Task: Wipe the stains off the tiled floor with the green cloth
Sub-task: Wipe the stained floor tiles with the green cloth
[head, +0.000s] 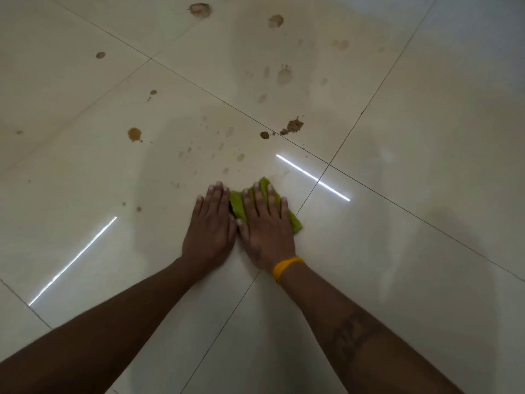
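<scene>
Where the two hands meet on the tiled floor, green cloth pinned flat under the right hand, showing past the fingertips and on both sides of the palm. Right hand spread, fingers straight, pressing down on the cloth; yellow band round that wrist. Left hand flat just beside it, fingers straight and close together, thumb edge touching the cloth's near side. Both forearms stretched forward from the bottom corners. Cloth bright green, bunched and folded. Brown stains scattered well ahead of the cloth, fainter smears farther off.
</scene>
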